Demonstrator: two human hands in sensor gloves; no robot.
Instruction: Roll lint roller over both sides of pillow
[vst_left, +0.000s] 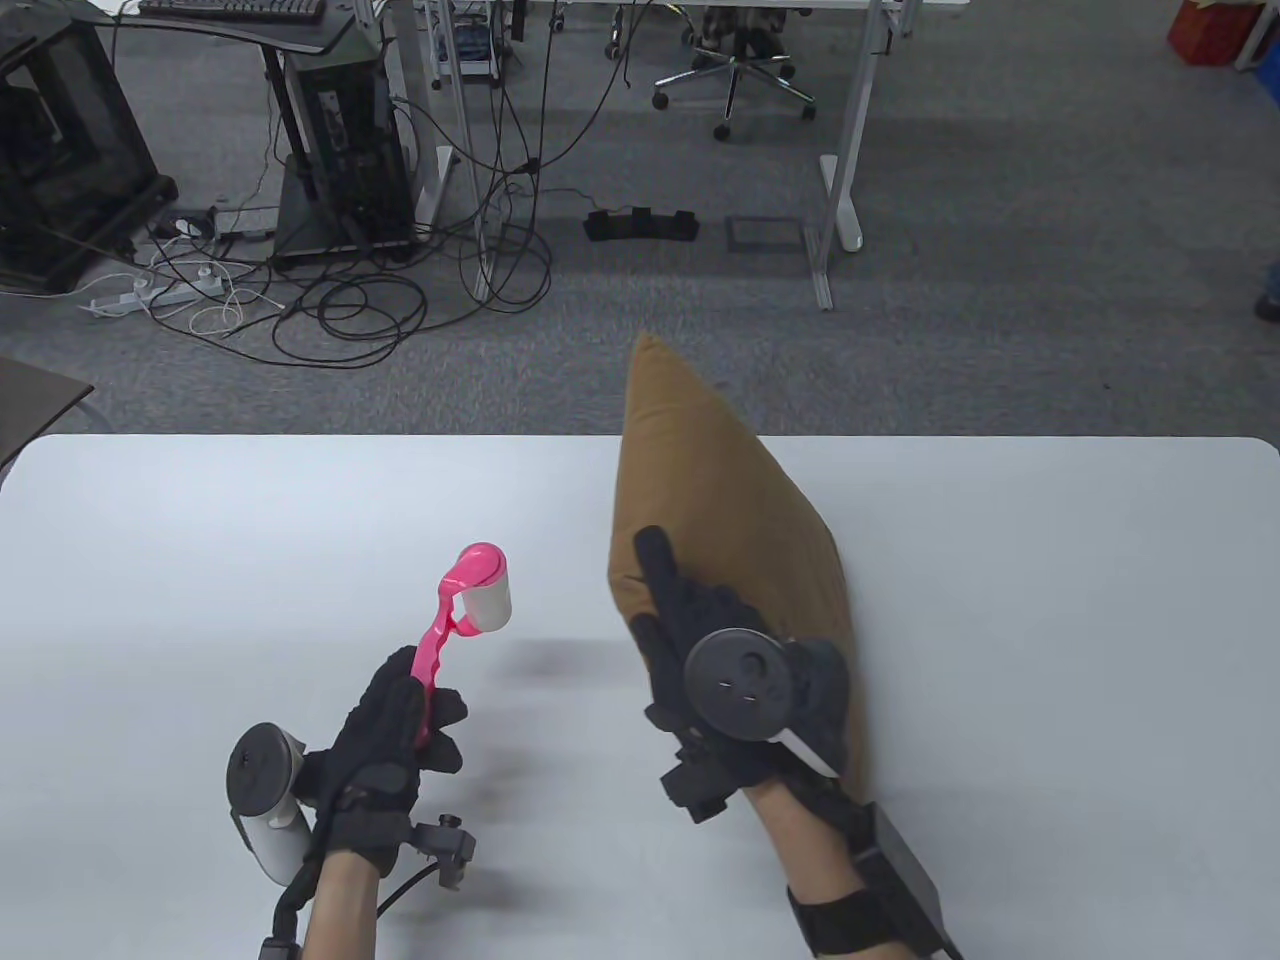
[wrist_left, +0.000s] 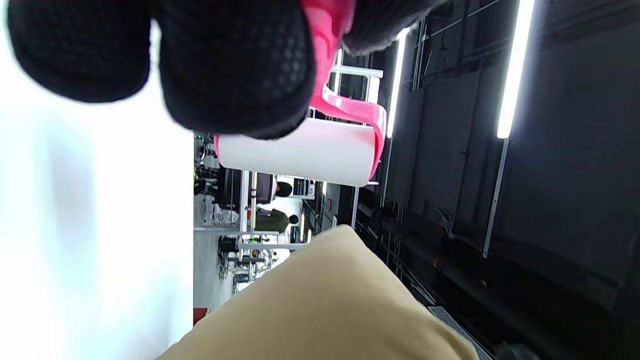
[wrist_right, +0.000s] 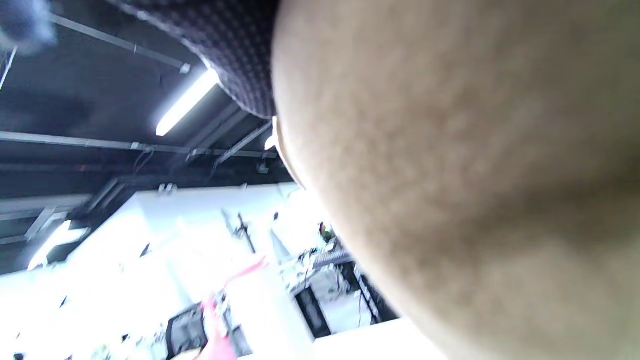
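A white table (vst_left: 200, 520) with rounded corners and a smooth matte top is filling the lower half of the table view. Standing on it right of centre, a mustard-brown throw pillow (vst_left: 730, 500) of finely woven cloth is being held up on edge, its pointed top corner reaching above the table's far edge toward the middle of the frame; the same tan fabric is swelling across the lower centre of the left wrist view (wrist_left: 325, 305) and covering most of the right half of the right wrist view (wrist_right: 450, 175). The right hand (vst_left: 735, 665), in a black knit glove with a round dark tracker disc on its back, is gripping the pillow's lower left side, forefinger lying up along the cloth. In the lower left of the table view, the left hand (vst_left: 400, 745), gloved the same with a pale tracker beside the wrist, is closing around the glossy pink curved plastic handle of a lint roller (vst_left: 465, 610). The roller's white cylindrical head is hanging in the air above the table, near the pillow but apart from it; in the left wrist view (wrist_left: 300, 152) the cylinder is looking smooth, capped in pink.
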